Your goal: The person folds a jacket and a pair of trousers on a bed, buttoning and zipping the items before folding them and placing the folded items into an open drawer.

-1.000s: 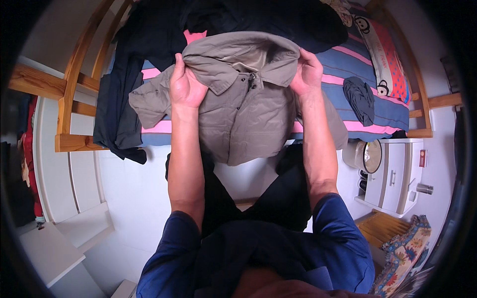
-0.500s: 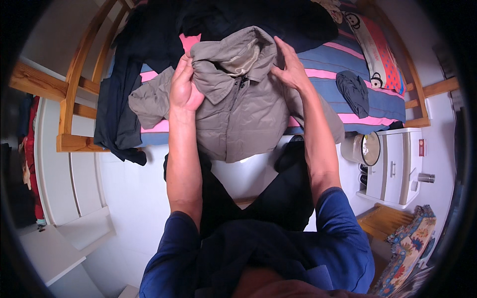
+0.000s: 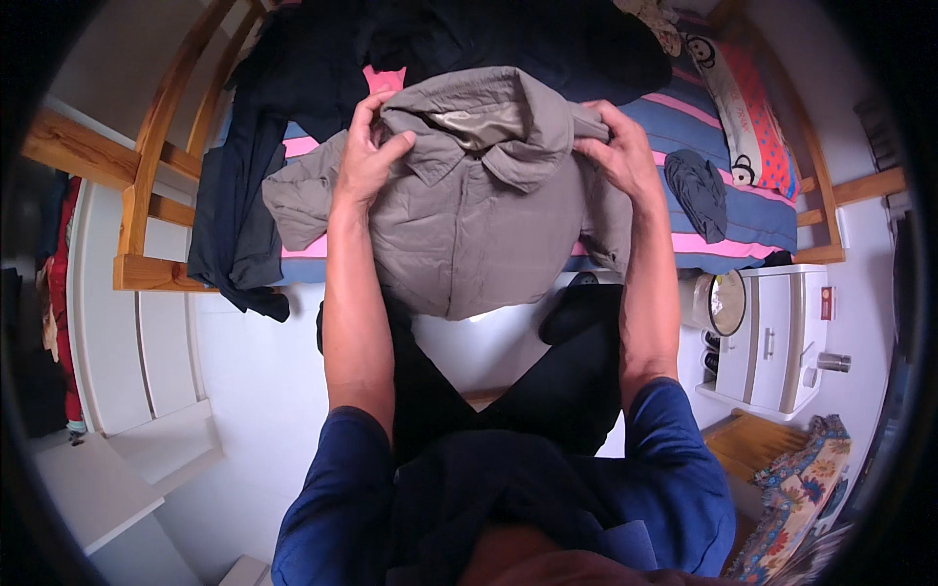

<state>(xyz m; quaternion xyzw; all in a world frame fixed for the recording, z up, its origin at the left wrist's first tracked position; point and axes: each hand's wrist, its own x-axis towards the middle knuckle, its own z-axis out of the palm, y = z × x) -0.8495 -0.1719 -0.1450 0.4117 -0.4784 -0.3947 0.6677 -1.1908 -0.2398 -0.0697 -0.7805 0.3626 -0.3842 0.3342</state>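
Observation:
A grey-brown jacket [image 3: 469, 234] with a collar and a shiny pale lining lies front up over the near edge of the bed, its lower hem hanging off the edge. My left hand [image 3: 369, 156] is closed on the jacket's left shoulder beside the collar, thumb on top. On the other side, my right hand [image 3: 618, 146] pinches the right shoulder fabric between thumb and fingers. One sleeve spreads out to the left; the other hangs down beside my right forearm. The collar stands raised around the neck opening.
Dark clothes [image 3: 459, 34] are heaped across the back of the striped bed [image 3: 650, 127]. A crumpled dark grey garment [image 3: 696, 195] and a patterned pillow [image 3: 747, 117] lie at right. Wooden bed posts [image 3: 147, 166] stand left. A waste bin [image 3: 721, 301] and white cabinet [image 3: 777, 337] are right.
My right hand has moved right and down from the collar's side to the shoulder, closing on the fabric. My left hand has shifted its grip, and the collar has spread wider and flatter.

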